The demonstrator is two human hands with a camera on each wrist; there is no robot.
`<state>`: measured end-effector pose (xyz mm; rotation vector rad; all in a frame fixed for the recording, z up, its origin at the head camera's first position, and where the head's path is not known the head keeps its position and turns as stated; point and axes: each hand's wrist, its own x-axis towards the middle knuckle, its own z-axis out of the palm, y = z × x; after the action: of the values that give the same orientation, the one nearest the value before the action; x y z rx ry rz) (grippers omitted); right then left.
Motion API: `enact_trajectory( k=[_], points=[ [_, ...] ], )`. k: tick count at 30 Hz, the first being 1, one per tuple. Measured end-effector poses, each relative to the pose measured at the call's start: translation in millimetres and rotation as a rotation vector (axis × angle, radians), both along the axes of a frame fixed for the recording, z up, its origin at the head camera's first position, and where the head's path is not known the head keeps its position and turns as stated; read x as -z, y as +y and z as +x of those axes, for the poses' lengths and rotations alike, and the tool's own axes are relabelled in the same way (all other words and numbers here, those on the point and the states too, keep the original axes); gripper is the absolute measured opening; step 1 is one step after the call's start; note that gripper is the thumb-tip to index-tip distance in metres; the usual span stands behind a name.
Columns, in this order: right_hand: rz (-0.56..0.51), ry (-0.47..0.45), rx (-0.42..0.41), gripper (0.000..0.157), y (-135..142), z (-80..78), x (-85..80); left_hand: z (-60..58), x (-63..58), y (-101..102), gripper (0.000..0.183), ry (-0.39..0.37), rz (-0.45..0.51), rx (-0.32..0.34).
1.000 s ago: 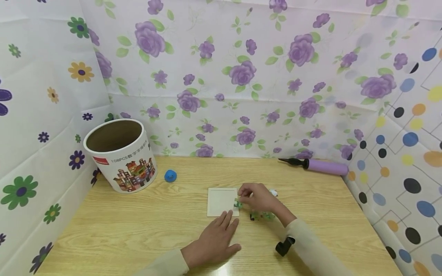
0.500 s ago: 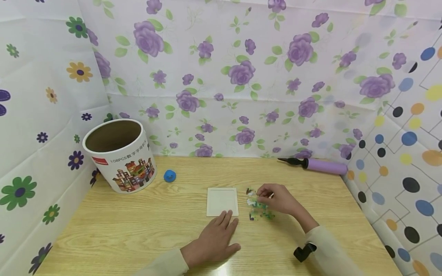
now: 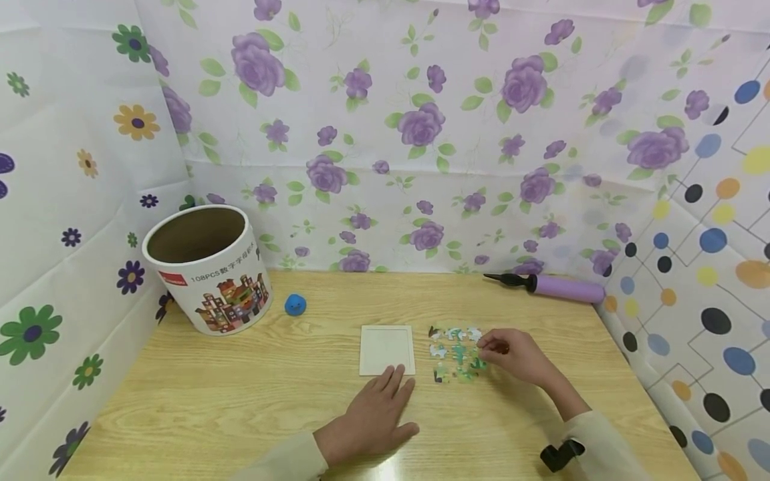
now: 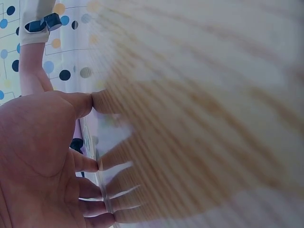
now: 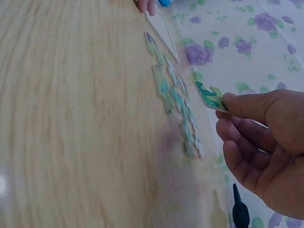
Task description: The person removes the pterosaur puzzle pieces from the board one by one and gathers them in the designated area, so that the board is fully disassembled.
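My right hand pinches a green and yellow puzzle piece between thumb and index finger, above the table at the right side of a group of pieces. Those loose puzzle pieces, white, green and brown, lie in rough rows right of a square cream puzzle tray with a raised rim. My left hand lies flat, its fingers stretched out and the fingertips at the tray's near rim. In the left wrist view its palm and straight fingers show against the wood.
On the wooden table, a large white bucket stands at the back left, with a small blue ball-like toy beside it. A purple hand pump lies at the back right. Patterned cloths enclose the back and sides.
My right hand has moved right from the tray's right edge, across the loose pieces, to their right side, uncovering them. The left hand stays in place on the tray's near rim.
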<state>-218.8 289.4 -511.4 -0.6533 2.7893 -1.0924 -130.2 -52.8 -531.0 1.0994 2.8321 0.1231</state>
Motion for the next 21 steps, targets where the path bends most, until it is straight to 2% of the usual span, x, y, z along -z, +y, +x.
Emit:
enact_trajectory(
  k=[7, 21],
  points=[
    [0.015, -0.028, 0.038, 0.014, 13, 6.0, 5.8, -0.9, 0.9, -1, 0.075, 0.006, 0.014, 0.004],
    [0.048, -0.046, 0.075, 0.008, 19, 8.0, 28.1, 1.0, -5.1, 0, 0.077, -0.068, 0.011, -0.03]
  ],
)
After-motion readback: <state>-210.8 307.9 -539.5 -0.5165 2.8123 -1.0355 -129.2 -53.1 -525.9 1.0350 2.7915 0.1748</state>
